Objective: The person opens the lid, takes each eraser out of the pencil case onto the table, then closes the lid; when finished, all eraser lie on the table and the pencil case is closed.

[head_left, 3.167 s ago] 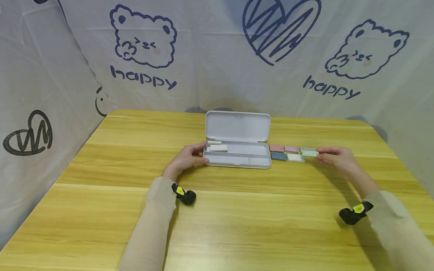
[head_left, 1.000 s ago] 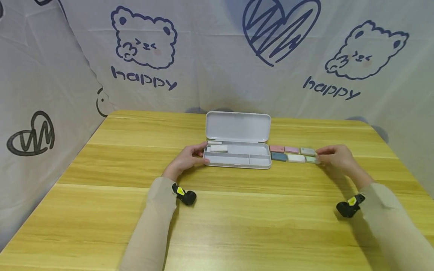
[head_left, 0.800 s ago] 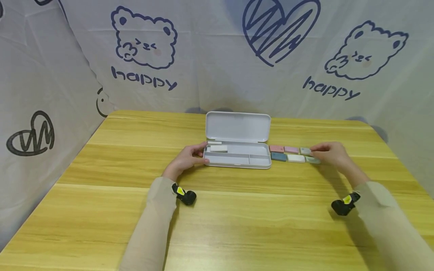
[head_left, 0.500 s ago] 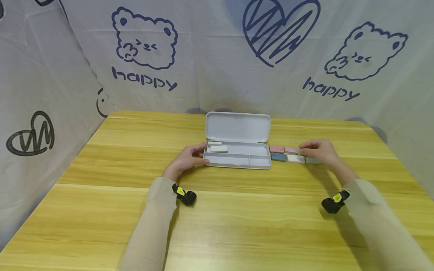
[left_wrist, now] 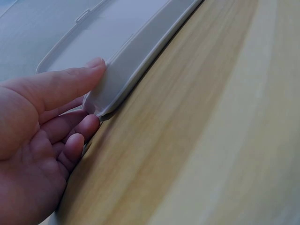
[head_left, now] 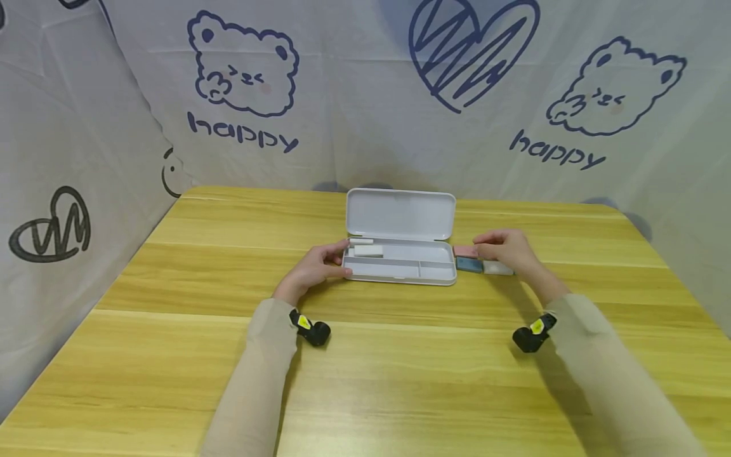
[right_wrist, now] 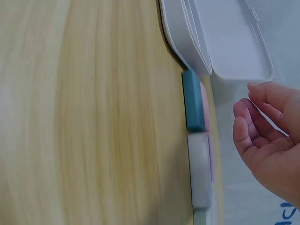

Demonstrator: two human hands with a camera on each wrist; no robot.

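My left hand (head_left: 311, 270) grips the left end of an open white pencil case (head_left: 382, 269); in the left wrist view its thumb lies on the case wall with the fingers around the corner. My right hand (head_left: 508, 247) hovers above small rectangular blocks resembling erasers, right of the case. In the right wrist view this hand (right_wrist: 269, 136) has loosely bent fingers, with nothing visible between them. A pink block (head_left: 465, 251), a blue block (head_left: 469, 264) and a white block (head_left: 497, 269) show; the hand hides others in the head view. A greenish block (right_wrist: 200, 217) shows in the right wrist view.
The case lid (head_left: 400, 214) stands raised behind its divided tray. White pieces (head_left: 368, 251) lie in the tray's back left part. A wooden table (head_left: 400, 368) carries everything, and a printed white curtain (head_left: 365, 127) hangs behind it.
My right hand held a pale green block, set it at the front row's right end and released it. Since then it has moved left above the blocks. My left hand has stayed put.
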